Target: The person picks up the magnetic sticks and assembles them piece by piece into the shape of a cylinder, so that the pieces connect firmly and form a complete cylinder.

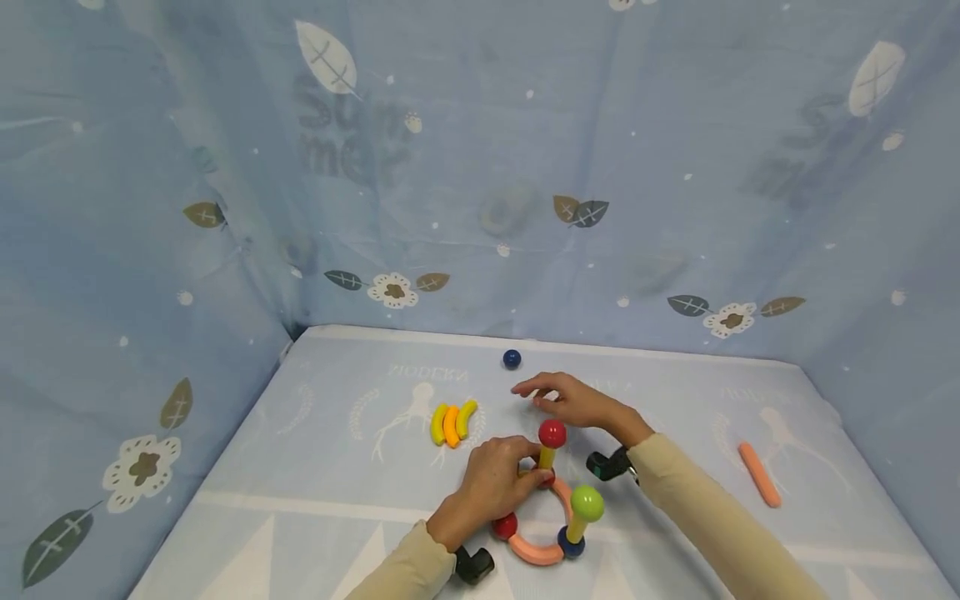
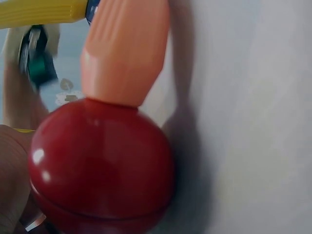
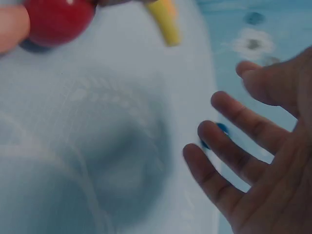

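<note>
My left hand [image 1: 489,479] pinches a ball-and-rod building toy at the far red ball of its ring, thumb in front. A yellow rod rises there, topped by another red ball [image 1: 552,433]. The ring has curved coral rods [image 1: 536,552], a red ball [image 1: 505,526] at left and a dark blue ball [image 1: 571,542] at front right. Over that blue ball a tilted yellow rod carries a green ball [image 1: 587,503]. My right hand [image 1: 573,402] hovers beyond the toy with fingers spread and nothing in them, as the right wrist view shows. Close up, a red ball [image 2: 102,165] joins a coral rod [image 2: 126,53].
A loose blue ball [image 1: 512,359] lies near the table's back edge. Left of the hands, several short curved yellow and orange rods [image 1: 452,426] lie side by side. One straight coral rod [image 1: 760,475] rests at the right. Patterned blue cloth [image 1: 480,167] hangs behind the table.
</note>
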`<action>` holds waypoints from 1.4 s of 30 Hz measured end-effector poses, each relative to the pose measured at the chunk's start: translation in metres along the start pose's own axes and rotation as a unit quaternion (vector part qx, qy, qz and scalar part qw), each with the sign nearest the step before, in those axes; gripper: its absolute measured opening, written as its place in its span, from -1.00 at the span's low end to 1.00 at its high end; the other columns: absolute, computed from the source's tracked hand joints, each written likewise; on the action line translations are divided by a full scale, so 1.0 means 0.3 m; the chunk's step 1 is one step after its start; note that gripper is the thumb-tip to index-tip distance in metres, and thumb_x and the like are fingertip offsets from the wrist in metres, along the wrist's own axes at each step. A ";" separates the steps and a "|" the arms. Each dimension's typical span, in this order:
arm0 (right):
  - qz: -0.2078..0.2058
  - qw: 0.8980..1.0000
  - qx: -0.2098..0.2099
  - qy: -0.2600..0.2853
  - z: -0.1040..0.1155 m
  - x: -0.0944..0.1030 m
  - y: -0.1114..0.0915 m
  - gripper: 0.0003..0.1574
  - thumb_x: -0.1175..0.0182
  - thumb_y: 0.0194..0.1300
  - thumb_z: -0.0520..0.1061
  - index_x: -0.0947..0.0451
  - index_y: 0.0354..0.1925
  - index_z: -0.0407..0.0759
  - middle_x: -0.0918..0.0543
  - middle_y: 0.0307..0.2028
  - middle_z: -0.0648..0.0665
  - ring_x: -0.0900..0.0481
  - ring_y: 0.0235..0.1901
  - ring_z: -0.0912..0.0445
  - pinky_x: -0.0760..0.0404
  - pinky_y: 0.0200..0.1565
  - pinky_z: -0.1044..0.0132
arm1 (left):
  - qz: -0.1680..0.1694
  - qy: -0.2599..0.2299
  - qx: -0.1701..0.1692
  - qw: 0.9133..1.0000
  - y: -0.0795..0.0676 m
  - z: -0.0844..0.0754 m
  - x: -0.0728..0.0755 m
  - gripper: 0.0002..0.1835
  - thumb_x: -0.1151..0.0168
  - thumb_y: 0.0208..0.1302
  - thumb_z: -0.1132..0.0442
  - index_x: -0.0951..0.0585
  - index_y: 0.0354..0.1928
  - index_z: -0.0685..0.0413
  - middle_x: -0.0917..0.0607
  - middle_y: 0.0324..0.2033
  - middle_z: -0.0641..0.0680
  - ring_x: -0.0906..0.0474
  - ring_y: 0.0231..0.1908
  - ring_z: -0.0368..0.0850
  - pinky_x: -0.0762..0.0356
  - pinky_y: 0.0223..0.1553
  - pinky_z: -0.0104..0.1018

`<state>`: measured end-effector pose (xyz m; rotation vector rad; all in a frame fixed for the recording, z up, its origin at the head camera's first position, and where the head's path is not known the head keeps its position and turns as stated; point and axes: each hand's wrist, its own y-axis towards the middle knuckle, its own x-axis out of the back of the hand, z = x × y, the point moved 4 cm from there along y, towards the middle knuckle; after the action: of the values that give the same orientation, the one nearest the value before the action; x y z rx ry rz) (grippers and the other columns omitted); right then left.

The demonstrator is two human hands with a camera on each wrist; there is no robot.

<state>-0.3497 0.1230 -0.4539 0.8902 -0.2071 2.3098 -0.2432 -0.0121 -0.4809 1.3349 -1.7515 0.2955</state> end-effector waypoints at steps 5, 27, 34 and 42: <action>0.090 0.993 0.028 -0.073 -0.021 -0.097 0.161 -0.42 -0.13 0.36 -0.37 -0.44 0.32 -0.14 -0.53 0.10 -0.22 -0.48 0.04 -0.09 -0.47 0.11 -0.01 | 0.007 0.013 -0.003 1.000 -0.001 0.004 0.001 -0.80 -0.42 0.20 0.01 -0.76 -0.19 -0.12 -0.67 -0.37 -0.24 -0.47 -0.49 -0.39 -0.39 -0.47 -0.47; -0.060 0.990 -0.056 -0.112 -0.097 -0.029 0.037 -0.78 -0.53 0.02 -0.22 -0.67 -0.36 -0.05 -0.63 -0.43 0.15 -0.52 -0.42 0.21 -0.58 -0.28 0.32 | -0.006 0.034 -0.024 0.999 0.003 -0.057 -0.016 -0.84 -0.42 0.18 -0.03 -0.75 -0.26 -0.18 -0.66 -0.40 -0.25 -0.46 -0.49 -0.44 -0.32 -0.51 -0.54; -0.090 0.982 -0.091 -0.140 -0.119 -0.002 -0.166 -0.54 -0.42 0.14 -0.29 -0.65 0.05 -0.14 -0.48 -0.40 0.05 -0.39 -0.44 0.16 -0.46 -0.36 0.32 | -0.009 0.032 -0.011 0.999 -0.001 -0.033 -0.007 -0.77 -0.43 0.17 -0.03 -0.76 -0.18 -0.14 -0.69 -0.36 -0.22 -0.54 -0.45 -0.38 -0.36 -0.49 -0.51; -0.111 0.947 -0.126 -0.274 -0.085 -0.066 -0.322 -0.67 -0.46 0.15 -0.04 -0.72 -0.11 -0.09 -0.45 -0.33 0.15 -0.37 -0.44 0.28 -0.47 -0.40 0.37 | -0.018 0.038 -0.002 0.999 -0.003 -0.007 -0.002 -0.75 -0.45 0.15 -0.02 -0.77 -0.18 -0.11 -0.70 -0.38 -0.19 -0.53 -0.46 -0.36 -0.38 -0.48 -0.50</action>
<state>-0.2925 0.1972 -0.4936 1.3267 -0.5909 1.7365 -0.2414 -0.0109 -0.4803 1.3339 -1.6620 0.3192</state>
